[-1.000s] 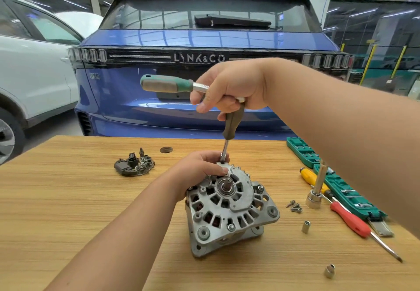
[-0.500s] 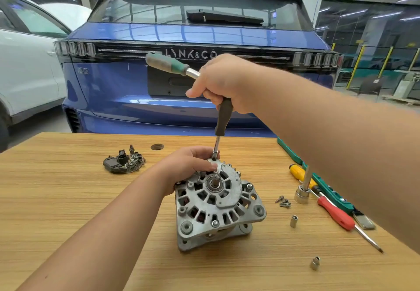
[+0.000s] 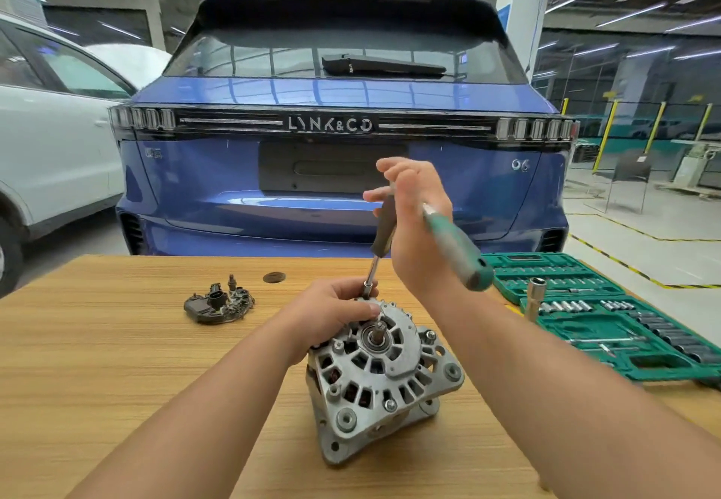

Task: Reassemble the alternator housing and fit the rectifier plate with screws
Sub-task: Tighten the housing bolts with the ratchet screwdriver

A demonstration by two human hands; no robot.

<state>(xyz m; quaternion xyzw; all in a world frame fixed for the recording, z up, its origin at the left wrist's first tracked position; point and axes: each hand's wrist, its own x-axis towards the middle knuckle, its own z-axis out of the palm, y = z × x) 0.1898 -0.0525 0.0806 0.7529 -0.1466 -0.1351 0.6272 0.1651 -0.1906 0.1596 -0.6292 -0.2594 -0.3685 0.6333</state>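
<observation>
Head: alternator housing (image 3: 384,377) nears table (image 3: 117,362) edge.

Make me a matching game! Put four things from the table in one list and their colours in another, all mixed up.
Things:
1. alternator
2. rectifier plate
3. socket case
4. table

Colours:
A. green
B. light wood
C. silver grey
D. black

Pairs: 1-C, 2-D, 3-A, 4-B

The blue car (image 3: 343,171) carries "LYNK&CO" in silver letters on the dark light bar (image 3: 331,124) across its tailgate, and "06" on the lower right (a badge at the lower left is too blurred to read).
</observation>
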